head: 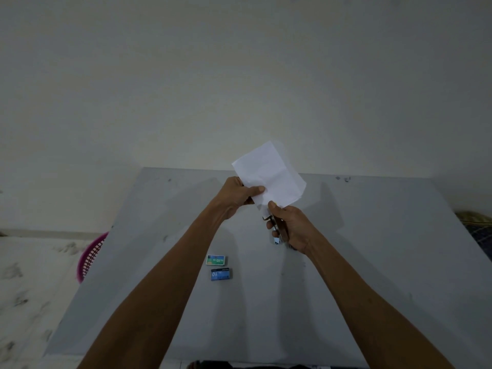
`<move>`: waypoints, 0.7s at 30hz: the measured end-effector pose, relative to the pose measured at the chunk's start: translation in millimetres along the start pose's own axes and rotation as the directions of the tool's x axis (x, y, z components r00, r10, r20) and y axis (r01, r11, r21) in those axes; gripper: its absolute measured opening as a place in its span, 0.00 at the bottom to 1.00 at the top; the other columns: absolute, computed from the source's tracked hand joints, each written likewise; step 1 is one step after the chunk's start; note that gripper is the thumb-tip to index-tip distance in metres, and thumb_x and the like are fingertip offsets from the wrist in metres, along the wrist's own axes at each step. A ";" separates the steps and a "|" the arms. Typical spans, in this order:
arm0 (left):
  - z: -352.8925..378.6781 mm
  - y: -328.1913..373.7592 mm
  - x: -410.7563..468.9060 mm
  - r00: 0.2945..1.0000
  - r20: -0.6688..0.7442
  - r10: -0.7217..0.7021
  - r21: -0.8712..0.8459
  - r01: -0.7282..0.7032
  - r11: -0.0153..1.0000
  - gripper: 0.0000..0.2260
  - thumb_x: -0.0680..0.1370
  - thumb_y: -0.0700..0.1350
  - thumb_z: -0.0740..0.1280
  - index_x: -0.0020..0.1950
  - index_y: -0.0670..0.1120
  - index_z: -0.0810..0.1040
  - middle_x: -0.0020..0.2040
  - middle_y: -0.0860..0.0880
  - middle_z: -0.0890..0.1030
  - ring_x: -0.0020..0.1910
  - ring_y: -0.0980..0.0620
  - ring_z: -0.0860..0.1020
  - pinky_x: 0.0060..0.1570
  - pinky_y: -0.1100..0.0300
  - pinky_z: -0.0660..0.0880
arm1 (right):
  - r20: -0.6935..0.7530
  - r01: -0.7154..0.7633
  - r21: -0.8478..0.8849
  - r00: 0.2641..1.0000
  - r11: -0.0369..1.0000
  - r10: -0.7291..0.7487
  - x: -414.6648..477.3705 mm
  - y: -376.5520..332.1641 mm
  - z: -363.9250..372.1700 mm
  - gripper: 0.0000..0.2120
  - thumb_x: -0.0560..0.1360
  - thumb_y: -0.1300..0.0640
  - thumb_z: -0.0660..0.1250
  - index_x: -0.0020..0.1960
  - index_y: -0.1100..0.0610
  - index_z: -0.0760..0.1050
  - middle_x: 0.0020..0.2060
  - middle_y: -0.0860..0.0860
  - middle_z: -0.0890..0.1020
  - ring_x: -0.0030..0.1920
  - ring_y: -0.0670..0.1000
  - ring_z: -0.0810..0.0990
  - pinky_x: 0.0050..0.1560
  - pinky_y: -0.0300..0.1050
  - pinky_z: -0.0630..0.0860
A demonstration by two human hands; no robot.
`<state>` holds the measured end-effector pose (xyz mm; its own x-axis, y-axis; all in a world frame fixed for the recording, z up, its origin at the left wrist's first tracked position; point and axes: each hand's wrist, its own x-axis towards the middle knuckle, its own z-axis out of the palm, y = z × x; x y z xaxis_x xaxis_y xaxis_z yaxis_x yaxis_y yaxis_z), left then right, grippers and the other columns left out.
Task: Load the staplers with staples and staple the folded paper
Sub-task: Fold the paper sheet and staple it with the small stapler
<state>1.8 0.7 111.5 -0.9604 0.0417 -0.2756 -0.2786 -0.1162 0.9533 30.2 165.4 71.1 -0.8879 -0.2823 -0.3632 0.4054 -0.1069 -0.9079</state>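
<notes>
Two "10" labels: green staple box (pixel 217 260) beside blue staple box (pixel 221 274).

Staple boxes (pixel 217 260) midway on table (pixel 372 275); room rightward

Left forearm (pixel 165 275): bare, reaching across the desk (pixel 372 262) from its near edge toward the far edge, angled rightward.
Left hand (pixel 239 191): raised near the far edge; thumb and curled fingers pinch the lower left side of the folded paper (pixel 269 174).
Right forearm (pixel 359 288): bare, reaching from the near edge, angled leftward.
Right hand (pixel 290 227): raised, nearer than the left; fingers curled round a stapler (pixel 278 230), thumb stretched up to the paper's lower edge.
Spacing: hands close together, not touching.
</notes>
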 end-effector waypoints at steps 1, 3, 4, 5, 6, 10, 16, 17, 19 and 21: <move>-0.1 -0.2 0.1 1.000 0.001 -0.001 -0.001 0.001 1.000 0.16 0.72 0.35 0.72 0.60 0.34 0.77 0.59 0.38 0.80 0.46 0.48 0.81 0.40 0.59 0.82 | -0.010 0.004 -0.003 1.000 1.000 -0.004 -0.1 0.1 0.7 0.14 0.77 0.50 0.66 0.52 0.61 0.77 0.37 0.53 0.80 0.32 0.47 0.77 0.28 0.41 0.71; 0.4 -0.1 -0.6 1.000 0.010 0.003 -0.004 -0.003 1.000 0.16 0.72 0.35 0.72 0.59 0.35 0.77 0.58 0.38 0.80 0.46 0.49 0.81 0.40 0.60 0.82 | -0.053 0.027 -0.029 0.998 0.999 -0.028 -0.4 0.5 2.7 0.12 0.77 0.51 0.66 0.51 0.61 0.78 0.36 0.54 0.79 0.32 0.48 0.76 0.29 0.41 0.71; 1.1 0.0 -1.0 1.000 0.018 0.009 -0.004 -0.009 1.000 0.15 0.72 0.35 0.72 0.59 0.35 0.77 0.57 0.39 0.81 0.46 0.49 0.82 0.40 0.60 0.82 | -0.076 0.043 -0.045 0.996 0.998 -0.047 -0.4 0.9 3.5 0.11 0.77 0.52 0.66 0.50 0.60 0.78 0.35 0.54 0.78 0.32 0.48 0.75 0.28 0.40 0.70; 1.9 0.0 -1.6 1.000 0.025 0.014 -0.003 -0.014 1.000 0.15 0.73 0.35 0.72 0.58 0.36 0.77 0.57 0.39 0.81 0.46 0.49 0.82 0.41 0.60 0.82 | -0.095 0.060 -0.054 0.993 0.997 -0.065 -0.6 1.8 4.2 0.09 0.77 0.53 0.66 0.49 0.60 0.78 0.34 0.55 0.78 0.31 0.48 0.75 0.28 0.40 0.70; 2.6 0.3 -1.7 0.999 0.032 0.019 -0.003 -0.019 1.000 0.14 0.73 0.35 0.72 0.58 0.36 0.78 0.56 0.40 0.81 0.45 0.49 0.82 0.41 0.60 0.82 | -0.109 0.076 -0.059 0.991 0.995 -0.082 -0.6 2.4 4.6 0.08 0.77 0.54 0.66 0.47 0.59 0.79 0.34 0.55 0.78 0.31 0.48 0.75 0.28 0.40 0.70; 2.2 -0.9 -1.2 0.999 0.031 0.009 0.005 -0.009 1.000 0.15 0.73 0.35 0.72 0.58 0.36 0.77 0.56 0.40 0.81 0.46 0.48 0.81 0.42 0.59 0.82 | -0.117 0.094 -0.071 0.988 0.993 -0.102 -2.3 4.5 5.2 0.07 0.77 0.54 0.67 0.46 0.58 0.79 0.34 0.55 0.78 0.31 0.49 0.76 0.30 0.41 0.71; -1.1 -2.8 0.7 1.000 -0.023 -0.010 -0.131 0.007 0.991 0.16 0.73 0.34 0.71 0.60 0.34 0.76 0.59 0.39 0.80 0.52 0.43 0.80 0.46 0.56 0.82 | -0.074 0.053 0.124 0.996 0.991 -0.044 -3.4 4.3 2.8 0.12 0.76 0.49 0.67 0.47 0.59 0.76 0.34 0.52 0.77 0.30 0.48 0.73 0.28 0.42 0.69; -2.2 -2.8 1.3 0.999 -0.037 -0.016 -0.160 0.010 0.987 0.16 0.73 0.34 0.70 0.60 0.34 0.76 0.59 0.39 0.80 0.54 0.43 0.80 0.47 0.55 0.81 | -0.094 0.041 0.168 0.995 0.985 -0.025 -2.6 4.6 1.3 0.11 0.76 0.49 0.67 0.47 0.58 0.76 0.34 0.52 0.76 0.29 0.47 0.71 0.27 0.41 0.67; -4.9 -4.4 2.6 0.998 -0.054 -0.029 -0.214 0.016 0.977 0.15 0.73 0.33 0.70 0.60 0.34 0.76 0.57 0.41 0.81 0.53 0.43 0.80 0.48 0.54 0.81 | -0.139 0.043 0.212 0.990 0.976 -0.014 -0.8 6.1 -1.9 0.11 0.76 0.50 0.68 0.49 0.58 0.75 0.35 0.50 0.76 0.27 0.46 0.69 0.25 0.39 0.65; -5.9 -6.0 1.5 0.998 -0.060 -0.036 -0.275 0.018 0.961 0.15 0.74 0.32 0.69 0.61 0.34 0.76 0.53 0.43 0.82 0.52 0.44 0.80 0.47 0.55 0.82 | -0.174 0.062 0.221 0.984 0.973 -0.024 0.6 7.2 -1.7 0.10 0.75 0.54 0.69 0.52 0.59 0.76 0.37 0.51 0.77 0.26 0.45 0.69 0.23 0.38 0.64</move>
<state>2.0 -4.3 104.6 -0.9485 -0.0134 -0.3166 -0.2876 -0.3836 0.8776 32.2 166.2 64.0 -0.9215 -0.1097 -0.3724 0.3872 -0.3319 -0.8602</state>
